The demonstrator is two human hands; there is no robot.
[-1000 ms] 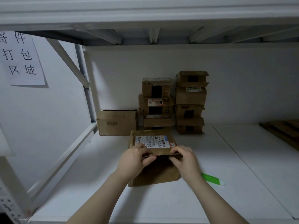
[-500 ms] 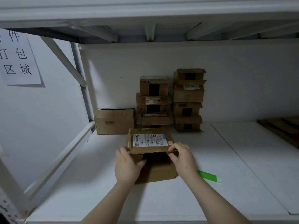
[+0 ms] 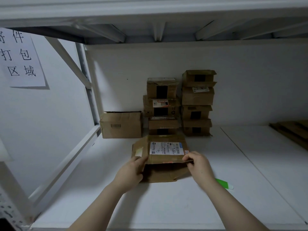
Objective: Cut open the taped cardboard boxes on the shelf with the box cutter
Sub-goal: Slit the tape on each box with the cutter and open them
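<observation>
Flaps look like the step in hand, imo: the box (image 3: 160, 174) sits on the shelf (image 3: 183, 205), the left hand (image 3: 131, 170) grips its left side flap, and the right hand (image 3: 198, 165) pinches the top flap at its right corner. I'd fold both out evenly and keep the body pressed down so it doesn't skid. It's brown and a bit crumpled, with a white label (image 3: 166, 148) on the lifted flap; the green box cutter (image 3: 224, 183) lies just right of the box and the taped stacks (image 3: 197, 104) wait behind it.
</observation>
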